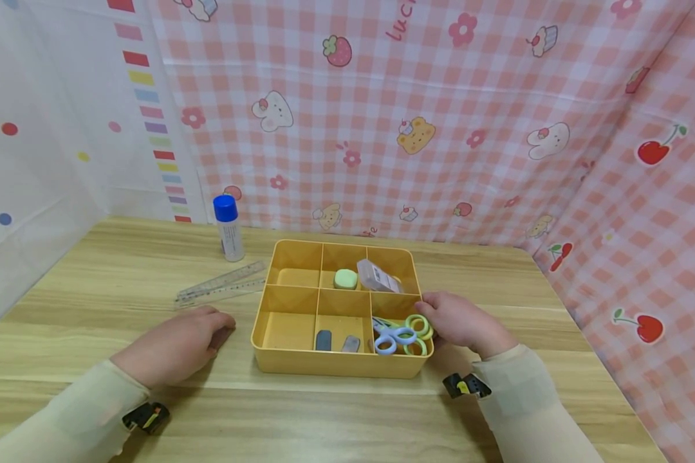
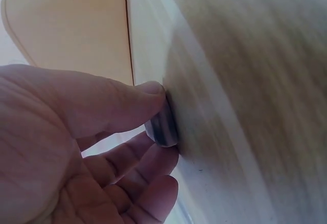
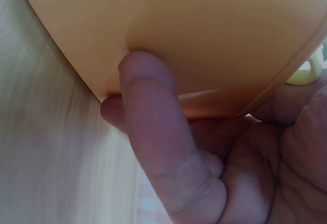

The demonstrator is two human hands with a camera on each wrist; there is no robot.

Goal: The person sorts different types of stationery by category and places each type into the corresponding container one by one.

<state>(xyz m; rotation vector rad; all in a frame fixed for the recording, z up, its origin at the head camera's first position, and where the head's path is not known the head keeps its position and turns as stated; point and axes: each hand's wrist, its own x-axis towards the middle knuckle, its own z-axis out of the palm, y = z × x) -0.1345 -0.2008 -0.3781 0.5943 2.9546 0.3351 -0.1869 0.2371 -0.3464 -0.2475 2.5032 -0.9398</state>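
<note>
On the table, to the left of a yellow divided storage box (image 1: 338,365), my left hand (image 1: 170,344) pinches a small dark rounded block (image 2: 164,124) between thumb and fingers, low against the wood. My right hand (image 1: 466,321) grips the box's right side; its fingers (image 3: 158,116) lie against the outer wall and the thumb is at the rim. Blue scissors (image 1: 395,335) and green-handled scissors (image 1: 421,326) lie in the front right compartment. In the front middle one sit a dark grey block (image 1: 324,341) and a lighter grey block (image 1: 351,344).
In the box's back row are a pale green rounded item (image 1: 345,278) and a tilted clear plastic case (image 1: 376,276). Clear rulers (image 1: 220,284) lie left of the box. Behind them stands a blue-capped glue stick (image 1: 229,231). Patterned cloth (image 1: 353,128) walls the table's back and sides.
</note>
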